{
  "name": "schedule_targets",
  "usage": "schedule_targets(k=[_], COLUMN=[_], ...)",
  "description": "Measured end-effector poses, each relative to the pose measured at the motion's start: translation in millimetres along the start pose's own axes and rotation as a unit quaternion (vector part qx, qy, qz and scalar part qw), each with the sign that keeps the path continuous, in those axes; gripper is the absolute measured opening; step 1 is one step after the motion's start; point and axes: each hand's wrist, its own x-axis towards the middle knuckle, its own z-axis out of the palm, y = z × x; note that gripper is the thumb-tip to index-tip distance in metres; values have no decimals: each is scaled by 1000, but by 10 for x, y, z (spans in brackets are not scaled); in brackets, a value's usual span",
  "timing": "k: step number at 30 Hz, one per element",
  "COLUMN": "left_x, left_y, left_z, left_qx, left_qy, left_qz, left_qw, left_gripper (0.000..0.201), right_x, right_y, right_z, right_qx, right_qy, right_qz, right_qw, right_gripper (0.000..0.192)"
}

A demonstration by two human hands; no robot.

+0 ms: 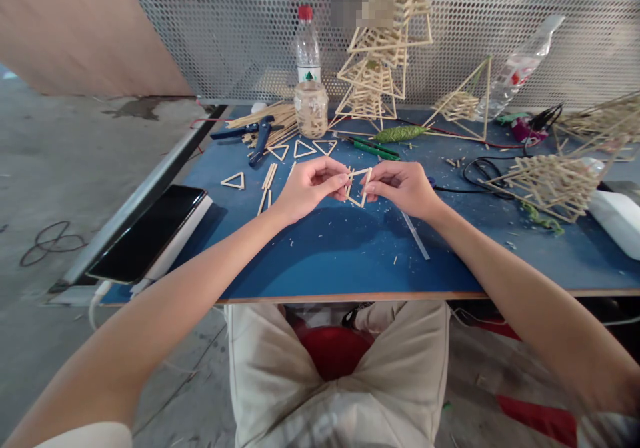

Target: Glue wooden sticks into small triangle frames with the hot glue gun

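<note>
Between my hands, a little above the blue table [320,255], is a small frame of thin wooden sticks [355,201]. My left hand [320,185] pinches its left side with thumb and fingers. Its right side is gripped by my right hand [400,185], also closed. Fingers hide part of the frame, so I cannot tell how all its sticks join. Finished-looking stick triangles [304,149] lie in a row behind my left hand, and another triangle [233,181] lies farther left. Short loose sticks [269,178] rest beside my left wrist. A clear strip [415,235] lies below my right hand.
A blue cutter [261,140] lies by long sticks [285,118] and a bottle [307,55] on a jar [313,111]. Stick towers [370,95] stand behind. Green pliers [375,149], a stick structure [550,181] and black cable sit rightward. A phone [150,235] is left.
</note>
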Motion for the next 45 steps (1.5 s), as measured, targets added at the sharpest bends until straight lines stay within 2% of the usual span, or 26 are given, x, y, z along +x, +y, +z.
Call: schedule_targets(k=[8,14,19,28,36,45], left_x=[2,11,29,59,33,7], left_y=[-8,-37,-55,-121,-62,-32], left_z=[-15,-13,-17,-35,-20,-21], left_qx=[29,9,-12,-35,-31,-12], left_qy=[-8,-10,-1,2,17,32], left_qz=[7,8,0,-45,-85,-56], left_qw=[1000,1000,1000,998,996,998], left_gripper=[37,37,48,54,53,52], right_x=[27,27,40,55,70,73], right_y=[8,11,37,66,83,79], right_z=[13,10,-7,-58,-54,-44], right_qx=[-11,-14,3,-5,4,11], right_qy=[9,6,23,56,74,83], right_qz=[-22,-17,-26,-31,-27,-24], right_qw=[1000,1000,999,998,997,996], right_gripper=[46,42,42,41,42,44])
